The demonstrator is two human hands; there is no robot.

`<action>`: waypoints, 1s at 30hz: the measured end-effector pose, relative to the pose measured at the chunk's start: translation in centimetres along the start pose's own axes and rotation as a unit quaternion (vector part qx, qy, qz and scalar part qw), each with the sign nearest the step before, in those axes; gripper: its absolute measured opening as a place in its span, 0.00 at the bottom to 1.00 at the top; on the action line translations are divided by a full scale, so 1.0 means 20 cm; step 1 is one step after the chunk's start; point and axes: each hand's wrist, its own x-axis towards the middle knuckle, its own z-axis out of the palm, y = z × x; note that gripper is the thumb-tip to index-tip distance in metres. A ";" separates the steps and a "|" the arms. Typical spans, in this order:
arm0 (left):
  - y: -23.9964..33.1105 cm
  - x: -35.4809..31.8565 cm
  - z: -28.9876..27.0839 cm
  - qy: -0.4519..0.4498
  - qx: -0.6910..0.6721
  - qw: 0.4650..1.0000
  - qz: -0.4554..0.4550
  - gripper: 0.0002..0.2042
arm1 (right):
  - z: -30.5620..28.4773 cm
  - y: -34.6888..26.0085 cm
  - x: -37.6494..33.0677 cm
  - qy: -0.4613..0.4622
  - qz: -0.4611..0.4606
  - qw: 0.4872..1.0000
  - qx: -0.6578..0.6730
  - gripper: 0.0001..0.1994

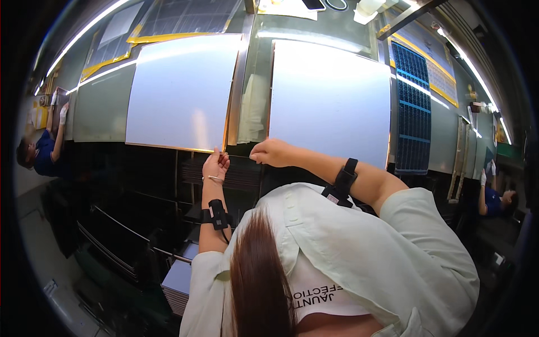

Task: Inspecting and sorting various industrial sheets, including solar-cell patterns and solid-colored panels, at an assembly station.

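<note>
Two large white panels with thin copper-coloured edges lie side by side on the bench: the left panel (182, 92) and the right panel (331, 95). At the near right corner of the left panel is my left hand (216, 165), palm turned up and fingers curled in. My right hand (272, 153) is by the near left corner of the right panel, its fingertips pinched together. A faint thin line seems to run between the two hands. Whatever the fingers hold is too small to make out.
A dark gridded panel (412, 106) lies right of the right panel. Yellow-edged clear sheets (185, 19) are at the back left. A metal strip (240, 73) divides the bench. Stacked panels (178, 281) stand below at left. Co-workers (48, 154) (494, 199) are at both sides.
</note>
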 end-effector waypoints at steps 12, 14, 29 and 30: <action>0.01 -0.53 0.03 -0.023 0.037 0.993 0.113 0.10 | -0.30 -0.27 0.61 0.164 0.057 0.767 0.618 0.17; 0.01 -0.59 0.01 -0.031 0.008 0.988 0.151 0.10 | -0.34 -0.43 0.57 0.138 0.039 0.794 0.591 0.16; 0.65 -1.00 -0.08 -0.438 -0.343 0.750 0.358 0.42 | -0.31 -1.01 0.23 0.221 -0.577 0.703 -0.353 0.26; 0.64 -0.99 -0.09 -0.299 -0.298 0.808 0.411 0.39 | -0.30 -0.93 0.26 0.194 -0.593 0.688 -0.371 0.26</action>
